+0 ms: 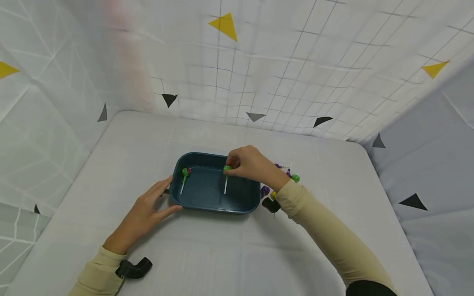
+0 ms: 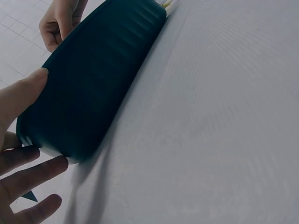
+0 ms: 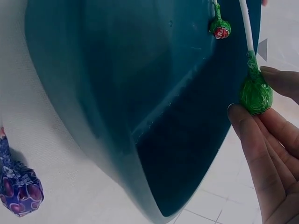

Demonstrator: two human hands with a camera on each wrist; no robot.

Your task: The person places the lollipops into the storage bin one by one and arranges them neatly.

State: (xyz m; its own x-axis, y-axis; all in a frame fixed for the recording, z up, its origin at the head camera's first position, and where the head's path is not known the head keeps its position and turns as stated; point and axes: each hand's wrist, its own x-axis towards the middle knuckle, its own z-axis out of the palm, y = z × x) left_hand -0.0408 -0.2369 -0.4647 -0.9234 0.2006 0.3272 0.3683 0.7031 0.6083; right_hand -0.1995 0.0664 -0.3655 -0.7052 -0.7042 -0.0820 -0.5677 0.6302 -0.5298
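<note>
Pale surface below, white backdrop behind with its triangles, and all the action is in the middle: a green pop pinched by thumb and fingers of the right hand, held over the tray and not yet let go. One red-and-green pop already lies in there at the left end, so call it one in, one on the brink, and the job looking young. At that end the left hand, fingers spread, rests thumb and fingertips against the tray. Now to what's left: just off the tray's right end, a purple pop and a yellow pop are out on the surface, with a loose green pop and more purple farther back. How many in all? Cannot tell; the right wrist and sleeve cut across that cluster. A black device at the wrist crowds the view there too, right beside the yellow one.
</note>
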